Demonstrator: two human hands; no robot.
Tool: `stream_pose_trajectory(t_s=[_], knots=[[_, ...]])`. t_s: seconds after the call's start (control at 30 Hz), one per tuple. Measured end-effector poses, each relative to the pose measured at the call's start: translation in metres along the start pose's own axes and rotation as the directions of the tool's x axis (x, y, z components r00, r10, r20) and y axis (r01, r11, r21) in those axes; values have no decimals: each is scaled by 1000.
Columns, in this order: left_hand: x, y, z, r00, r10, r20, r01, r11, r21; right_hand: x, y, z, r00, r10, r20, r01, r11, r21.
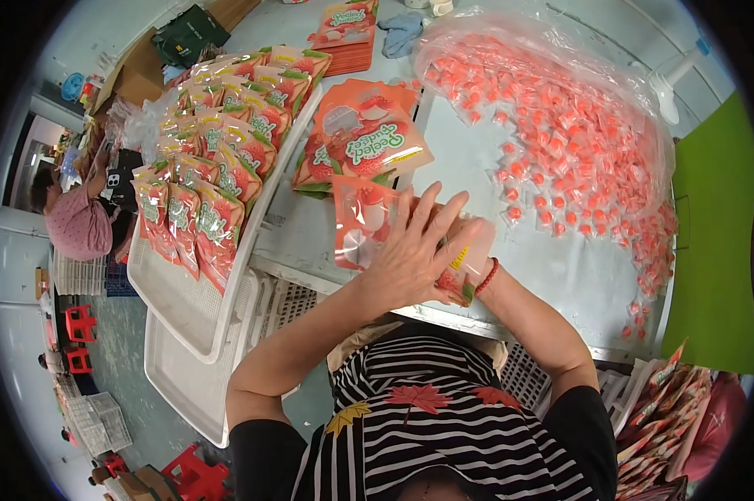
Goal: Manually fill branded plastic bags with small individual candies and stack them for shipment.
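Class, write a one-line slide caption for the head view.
Both hands hold an orange pouch beside a tray of filled pouches.

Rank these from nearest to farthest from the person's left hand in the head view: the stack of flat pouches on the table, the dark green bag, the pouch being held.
1. Pouch being held, under the left hand.
2. Stack of flat pouches, just beyond on the table.
3. Dark green bag, far upper left.
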State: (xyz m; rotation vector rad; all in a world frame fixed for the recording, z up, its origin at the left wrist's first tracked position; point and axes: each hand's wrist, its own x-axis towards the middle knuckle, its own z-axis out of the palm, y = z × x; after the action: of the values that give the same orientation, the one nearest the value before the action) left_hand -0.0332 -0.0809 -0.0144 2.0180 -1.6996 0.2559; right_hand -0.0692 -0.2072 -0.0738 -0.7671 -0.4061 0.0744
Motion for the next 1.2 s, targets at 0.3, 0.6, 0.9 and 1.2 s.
stream_pose_trajectory(t_s=[0.3,0.6,0.9,1.2], knots=[[-6,2,-3,990,-18,141,12,999,41,-7,13,-22,999,38,8,-32,921,-389],[-7,3,14,999,-30,-15,30,999,-43,-10,35,-31,998,55,-30,-59,681,-730],[-11,-18,3,983,-54,-177,53,999,-11,-8,-45,17,964,266,-23,-225,762,-607],[-22,-22,-17,943,-266,-199,236,958,-162,-26,-91,27,882,-323,-342,-101,580,-809]])
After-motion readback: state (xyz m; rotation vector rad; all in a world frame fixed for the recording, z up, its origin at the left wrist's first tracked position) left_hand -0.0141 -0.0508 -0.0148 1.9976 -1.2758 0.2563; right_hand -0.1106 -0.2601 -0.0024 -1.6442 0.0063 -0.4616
